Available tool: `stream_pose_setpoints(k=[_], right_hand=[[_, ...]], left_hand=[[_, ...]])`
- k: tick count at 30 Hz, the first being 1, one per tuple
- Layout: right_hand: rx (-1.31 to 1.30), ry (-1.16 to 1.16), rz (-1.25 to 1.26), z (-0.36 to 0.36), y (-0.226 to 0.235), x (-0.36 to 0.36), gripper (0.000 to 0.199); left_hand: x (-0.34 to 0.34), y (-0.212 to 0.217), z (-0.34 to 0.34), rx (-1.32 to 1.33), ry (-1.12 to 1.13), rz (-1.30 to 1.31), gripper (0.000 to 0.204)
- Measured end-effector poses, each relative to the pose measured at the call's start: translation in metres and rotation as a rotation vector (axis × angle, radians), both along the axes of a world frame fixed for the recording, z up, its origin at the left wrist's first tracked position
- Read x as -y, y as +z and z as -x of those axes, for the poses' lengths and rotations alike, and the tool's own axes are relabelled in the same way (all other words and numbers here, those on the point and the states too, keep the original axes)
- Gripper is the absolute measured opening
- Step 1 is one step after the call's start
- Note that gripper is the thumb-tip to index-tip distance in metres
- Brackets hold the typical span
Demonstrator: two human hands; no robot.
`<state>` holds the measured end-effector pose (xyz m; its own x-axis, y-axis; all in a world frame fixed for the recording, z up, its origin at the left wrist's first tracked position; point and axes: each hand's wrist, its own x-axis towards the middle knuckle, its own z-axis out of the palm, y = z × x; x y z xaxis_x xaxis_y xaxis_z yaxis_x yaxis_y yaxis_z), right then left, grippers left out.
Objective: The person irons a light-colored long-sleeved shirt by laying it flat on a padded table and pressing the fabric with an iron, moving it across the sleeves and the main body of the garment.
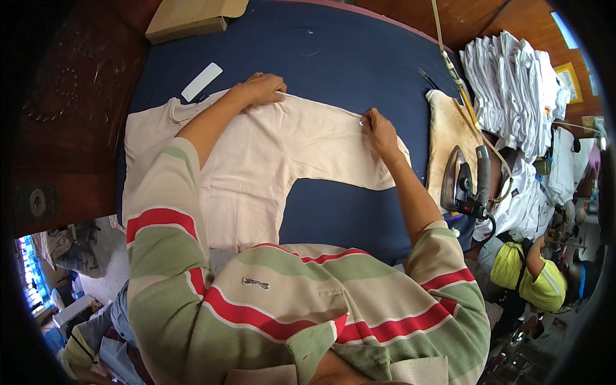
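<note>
left hand [262, 88] pinches pale shirt [247, 157] at shoulder, right hand [382, 133] its cuff; cardboard box [189, 19] beyond, contents hidden.

No readable text; marks on yellow-edged sheet [569, 82], upper right, too small.

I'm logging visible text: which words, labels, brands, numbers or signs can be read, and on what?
No text is clearly readable.
Yellow sign by the stacked white garments: too small and blurred.
Coloured emblem on those garments: too small.
Dark chest patch on the striped shirt: no legible letters.
</note>
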<state>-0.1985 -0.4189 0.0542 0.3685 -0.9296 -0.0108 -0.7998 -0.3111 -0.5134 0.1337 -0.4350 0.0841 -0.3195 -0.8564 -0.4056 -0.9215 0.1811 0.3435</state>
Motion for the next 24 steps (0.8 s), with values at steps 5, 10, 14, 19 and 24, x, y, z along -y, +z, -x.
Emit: stream_pose_setpoints(k=[5, 10, 14, 19, 24], right_hand=[[-0.07, -0.02, 0.218, 0.005, 0.004, 0.002, 0.024], [0.027, 0.352, 0.271, 0.028, 0.021, -0.048, 0.042], [-0.252, 0.388, 0.279, 0.049, -0.004, -0.079, 0.05], [-0.251, 0.358, 0.225, 0.055, -0.013, -0.083, 0.054], [-0.178, 0.359, 0.206, 0.051, 0.001, -0.082, 0.046]], left_hand=[[-0.032, -0.035, 0.011, 0.023, 0.205, 0.734, 0.03], [-0.153, -0.033, 0.031, 0.025, 0.492, 0.765, 0.042], [-0.255, -0.063, 0.011, 0.182, 0.723, 0.749, 0.022], [-0.261, -0.043, 0.003, -0.013, 0.729, 0.762, 0.01], [-0.267, -0.04, 0.014, 0.288, 0.817, 0.563, 0.022]])
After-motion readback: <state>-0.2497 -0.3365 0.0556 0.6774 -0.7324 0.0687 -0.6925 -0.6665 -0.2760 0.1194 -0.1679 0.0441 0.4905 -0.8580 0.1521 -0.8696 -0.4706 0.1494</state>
